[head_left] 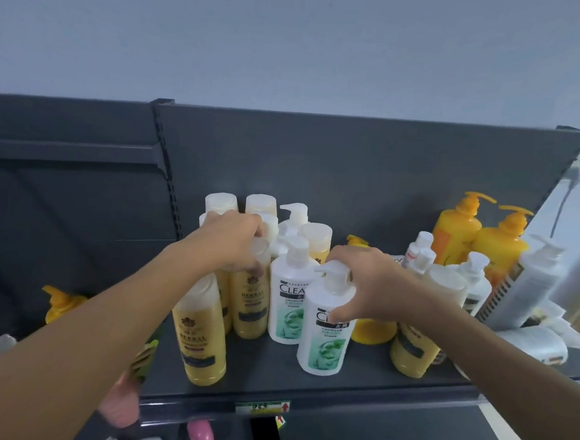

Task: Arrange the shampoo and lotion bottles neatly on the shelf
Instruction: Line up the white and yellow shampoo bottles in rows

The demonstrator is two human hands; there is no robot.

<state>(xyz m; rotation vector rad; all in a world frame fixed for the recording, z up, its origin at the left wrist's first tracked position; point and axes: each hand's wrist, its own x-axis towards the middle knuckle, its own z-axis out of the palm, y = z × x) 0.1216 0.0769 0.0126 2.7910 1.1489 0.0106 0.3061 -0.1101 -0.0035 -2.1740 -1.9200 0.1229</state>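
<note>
Dark grey metal shelf (389, 395), matte, with a slotted upright at its back left. Left hand (235, 247) sits over the cap of a yellow Herbal bottle (250, 306), fingers curled closed around the translucent cap. Right hand (369, 287) grips the white Clear pump bottle (325, 339) at its shoulder, fingers wrapped shut on it; bottle stands upright near the shelf's front. A second Clear bottle (288, 302) stands just behind, touching. Front Herbal bottle (203, 334) beside the left forearm. Crowded right side: orange pump bottles (456, 231), a leaning white pump bottle (531, 278), smooth glossy plastic.
</note>
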